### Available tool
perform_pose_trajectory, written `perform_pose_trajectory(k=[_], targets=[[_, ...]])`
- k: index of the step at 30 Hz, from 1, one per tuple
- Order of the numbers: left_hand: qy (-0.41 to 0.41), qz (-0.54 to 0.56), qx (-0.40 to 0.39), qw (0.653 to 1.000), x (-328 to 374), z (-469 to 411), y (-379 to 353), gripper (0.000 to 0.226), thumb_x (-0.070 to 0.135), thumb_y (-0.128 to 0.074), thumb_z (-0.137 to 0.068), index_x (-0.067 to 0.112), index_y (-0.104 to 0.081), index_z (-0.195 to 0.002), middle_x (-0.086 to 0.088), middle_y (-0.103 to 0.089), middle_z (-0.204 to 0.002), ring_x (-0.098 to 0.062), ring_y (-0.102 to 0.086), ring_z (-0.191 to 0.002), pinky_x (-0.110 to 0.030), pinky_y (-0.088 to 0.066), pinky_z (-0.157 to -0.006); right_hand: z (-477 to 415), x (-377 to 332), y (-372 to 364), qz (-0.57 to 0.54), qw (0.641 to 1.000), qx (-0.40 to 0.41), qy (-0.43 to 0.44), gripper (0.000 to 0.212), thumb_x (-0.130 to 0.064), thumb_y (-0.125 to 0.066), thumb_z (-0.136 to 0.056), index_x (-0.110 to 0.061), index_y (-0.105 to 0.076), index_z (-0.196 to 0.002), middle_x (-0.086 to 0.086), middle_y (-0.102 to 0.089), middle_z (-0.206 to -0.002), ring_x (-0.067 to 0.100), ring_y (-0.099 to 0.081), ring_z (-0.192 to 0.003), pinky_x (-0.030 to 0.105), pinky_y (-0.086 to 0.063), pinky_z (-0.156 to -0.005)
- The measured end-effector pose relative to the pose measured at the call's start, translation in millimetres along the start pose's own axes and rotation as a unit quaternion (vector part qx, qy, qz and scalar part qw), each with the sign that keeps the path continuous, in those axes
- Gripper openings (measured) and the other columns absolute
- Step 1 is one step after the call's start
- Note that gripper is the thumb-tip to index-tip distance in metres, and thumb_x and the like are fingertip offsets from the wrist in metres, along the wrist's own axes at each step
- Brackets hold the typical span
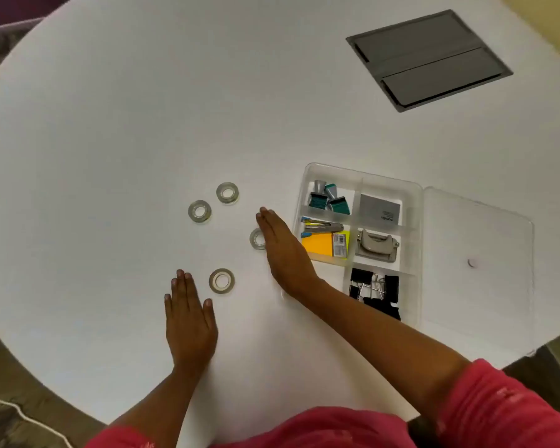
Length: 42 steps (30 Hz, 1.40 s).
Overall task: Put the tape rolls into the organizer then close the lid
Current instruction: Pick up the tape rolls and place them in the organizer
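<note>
Tape rolls (199, 211): we count four, flat on the table (110, 140), outside the open organizer (414, 221).
Handling: we judge them light, rigid, slick; pinch rim and core.
Hands: left hand (189, 321) flat, empty; right hand (283, 250) outstretched, fingers straight, beside one roll.

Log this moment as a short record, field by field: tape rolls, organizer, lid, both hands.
tape rolls: four, all on the table, none in the organizer
organizer: open, compartments hold clips, stapler, punch
lid: flat, open to the right
left hand: flat on table, empty
right hand: open, reaching over the nearest roll
</note>
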<state>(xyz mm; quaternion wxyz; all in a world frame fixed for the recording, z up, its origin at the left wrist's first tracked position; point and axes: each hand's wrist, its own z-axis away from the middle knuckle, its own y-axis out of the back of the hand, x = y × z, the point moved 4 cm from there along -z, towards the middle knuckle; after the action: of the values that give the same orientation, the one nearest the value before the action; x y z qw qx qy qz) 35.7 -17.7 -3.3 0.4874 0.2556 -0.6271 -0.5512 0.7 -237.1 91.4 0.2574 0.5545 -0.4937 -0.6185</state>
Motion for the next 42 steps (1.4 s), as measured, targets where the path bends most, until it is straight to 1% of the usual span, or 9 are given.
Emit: perform_pose_trajectory(k=[5, 10, 12, 15, 18, 21, 26, 33, 42], targets=[[0.014, 0.001, -0.002, 1.000, -1, -2, -1, 0.063, 0.034, -0.022, -0.096, 0.015, -0.002, -0.152, -0.003, -0.005, -0.162, -0.014, 0.000, -0.150, -0.036, -0.007, -0.123, -21, 3, -30, 0.062, 0.991, -0.111, -0.029, 0.063, -0.004, -0.056, -0.093, -0.005, -0.022, -0.146, 0.021, -0.017, -0.156, 0.035, -0.022, -0.143, 0.041, -0.026, -0.115], [0.015, 0.001, 0.000, 1.000, -3, -3, -1, 0.063, 0.033, -0.023, -0.095, 0.015, -0.003, -0.152, -0.003, -0.006, -0.162, -0.015, -0.001, -0.150, -0.036, -0.007, -0.123, -29, -3, -41, 0.128, 0.980, -0.149, -0.034, 0.053, -0.002, -0.067, -0.082, -0.001, -0.042, -0.129, 0.024, -0.042, -0.140, 0.035, -0.046, -0.121, 0.037, -0.048, -0.091], [0.013, 0.007, 0.001, 1.000, -2, -3, 0, 0.063, 0.033, -0.024, -0.095, 0.015, -0.002, -0.152, -0.003, -0.006, -0.162, -0.015, -0.001, -0.150, -0.035, -0.007, -0.123, -32, -5, -42, 0.145, 0.978, -0.143, -0.038, 0.046, -0.001, -0.067, -0.081, -0.001, -0.046, -0.122, 0.020, -0.050, -0.126, 0.030, -0.051, -0.109, 0.033, -0.049, -0.079], [0.016, 0.010, -0.003, 1.000, -3, -3, -1, 0.063, 0.033, -0.025, -0.095, 0.016, -0.002, -0.152, -0.001, -0.004, -0.162, -0.013, 0.000, -0.150, -0.035, -0.006, -0.123, -32, -7, -38, 0.135, 0.982, -0.125, -0.041, 0.047, -0.002, -0.068, -0.082, -0.001, -0.045, -0.123, 0.020, -0.048, -0.125, 0.029, -0.050, -0.108, 0.032, -0.049, -0.079], [0.022, 0.013, -0.005, 1.000, -4, -2, -1, 0.064, 0.033, -0.025, -0.095, 0.016, -0.003, -0.152, -0.002, -0.007, -0.162, -0.013, -0.001, -0.150, -0.036, -0.009, -0.123, -26, -12, -17, 0.079, 0.993, -0.073, -0.042, 0.047, -0.001, -0.066, -0.084, -0.001, -0.047, -0.128, 0.021, -0.049, -0.128, 0.031, -0.051, -0.111, 0.035, -0.052, -0.083], [0.019, 0.011, -0.006, 1.000, -5, -2, -1, 0.064, 0.033, -0.025, -0.095, 0.017, -0.002, -0.152, -0.001, -0.006, -0.162, -0.013, -0.001, -0.150, -0.037, -0.009, -0.123, -9, -12, 14, 0.001, 0.999, 0.000, -0.046, 0.048, -0.010, -0.076, -0.077, -0.003, -0.056, -0.120, 0.021, -0.056, -0.118, 0.031, -0.055, -0.105, 0.035, -0.057, -0.073], [0.013, 0.016, -0.005, 1.000, -4, -1, 0, 0.063, 0.032, -0.025, -0.095, 0.015, -0.004, -0.152, -0.003, -0.008, -0.162, -0.015, -0.003, -0.150, -0.037, -0.010, -0.123, 38, 15, 50, -0.057, 0.991, 0.065, -0.107, 0.051, -0.016, -0.082, -0.068, -0.002, -0.056, -0.110, 0.017, -0.058, -0.107, 0.027, -0.055, -0.095, 0.018, -0.040, -0.076], [0.005, 0.004, -0.008, 1.000, -3, -2, 2, 0.064, 0.035, -0.024, -0.096, 0.013, -0.004, -0.152, -0.005, -0.007, -0.162, -0.017, -0.003, -0.150, -0.037, -0.010, -0.123, 79, 54, 51, 0.016, 0.984, -0.010, -0.178, 0.051, -0.017, -0.086, -0.064, 0.000, -0.061, -0.105, 0.020, -0.063, -0.102, 0.035, -0.057, -0.095, 0.040, -0.051, -0.075], [0.004, 0.007, -0.018, 1.000, -2, -3, 4, 0.064, 0.036, -0.025, -0.096, 0.012, -0.004, -0.152, -0.006, -0.008, -0.162, -0.019, -0.004, -0.150, -0.039, -0.011, -0.123, 81, 59, 39, 0.128, 0.972, -0.077, -0.179, 0.026, 0.002, -0.082, -0.060, 0.000, -0.069, -0.083, 0.018, -0.073, -0.085, 0.035, -0.060, -0.082, 0.036, -0.051, -0.067]])
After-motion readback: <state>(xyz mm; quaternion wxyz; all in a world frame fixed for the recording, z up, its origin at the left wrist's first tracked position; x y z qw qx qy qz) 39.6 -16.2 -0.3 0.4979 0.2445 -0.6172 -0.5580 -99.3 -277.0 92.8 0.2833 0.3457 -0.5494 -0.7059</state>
